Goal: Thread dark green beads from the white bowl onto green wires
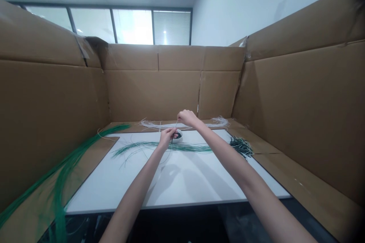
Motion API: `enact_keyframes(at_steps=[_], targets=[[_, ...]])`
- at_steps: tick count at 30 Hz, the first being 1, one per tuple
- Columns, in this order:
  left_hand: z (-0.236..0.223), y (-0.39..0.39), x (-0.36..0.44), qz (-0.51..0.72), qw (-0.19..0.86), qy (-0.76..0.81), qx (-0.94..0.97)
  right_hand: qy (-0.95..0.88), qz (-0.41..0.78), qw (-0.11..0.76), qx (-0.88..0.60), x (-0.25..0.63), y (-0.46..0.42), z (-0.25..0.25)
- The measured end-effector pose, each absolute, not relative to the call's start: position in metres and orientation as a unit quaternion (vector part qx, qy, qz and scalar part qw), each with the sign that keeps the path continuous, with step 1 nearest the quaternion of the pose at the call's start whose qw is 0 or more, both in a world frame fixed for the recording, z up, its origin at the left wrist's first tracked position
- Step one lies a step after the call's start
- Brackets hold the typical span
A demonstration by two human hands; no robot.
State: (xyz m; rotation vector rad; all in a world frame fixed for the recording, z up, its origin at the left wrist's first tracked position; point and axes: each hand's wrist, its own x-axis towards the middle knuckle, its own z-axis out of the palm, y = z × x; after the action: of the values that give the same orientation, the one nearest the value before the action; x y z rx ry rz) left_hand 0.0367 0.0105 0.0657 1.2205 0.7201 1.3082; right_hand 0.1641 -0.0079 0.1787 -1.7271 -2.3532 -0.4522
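My left hand [167,136] is closed in a pinch over the white board [114,190], beside a small round white bowl [178,141] with dark small pieces in it. Higher and to the right, my right hand [187,117] pinches a thin pale strand that runs down toward the left fingers. Something dark and small shows at the left fingertips; its kind is too small to make out. Beneath both hands lies a bundle of thin green wire-like strands [142,144]. Its right end has a cluster of dark pieces with pale tips [241,147], partly behind my right forearm.
A bundle of white strands [154,124] lies along the back. Long green strands [74,155] drape over the cardboard at the left, near a pale loop of cord [104,135]. Tall cardboard walls [154,95] enclose the left, back and right.
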Motion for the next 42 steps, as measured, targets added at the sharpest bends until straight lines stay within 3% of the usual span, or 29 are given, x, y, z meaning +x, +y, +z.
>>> enact_keyframes(at_steps=[7, 13, 21, 27, 34, 42], targets=[[0.067, 0.014, 0.028, 0.531, 0.517, 0.341, 0.577, -0.829, -0.172, 0.040, -0.531, 0.165, -0.009, 0.171], [0.070, 0.011, 0.025, 0.532, 0.518, 0.351, 0.570, -0.836, -0.149, 0.062, -0.524, 0.169, -0.005, 0.167], [0.067, 0.011, 0.027, 0.560, 0.543, 0.342, 0.525, -0.809, -0.058, 0.214, -0.544, 0.178, 0.000, 0.166], [0.065, 0.009, 0.029, 0.578, 0.561, 0.337, 0.488, -0.748, 0.057, 0.349, -0.561, 0.184, 0.001, 0.129], [0.059, 0.010, 0.041, 0.588, 0.569, 0.330, 0.471, -0.748, 0.189, 0.425, -0.473, 0.167, -0.002, 0.090], [0.056, 0.012, 0.045, 0.595, 0.567, 0.346, 0.452, -0.725, 0.212, 0.475, -0.452, 0.166, 0.002, 0.078]])
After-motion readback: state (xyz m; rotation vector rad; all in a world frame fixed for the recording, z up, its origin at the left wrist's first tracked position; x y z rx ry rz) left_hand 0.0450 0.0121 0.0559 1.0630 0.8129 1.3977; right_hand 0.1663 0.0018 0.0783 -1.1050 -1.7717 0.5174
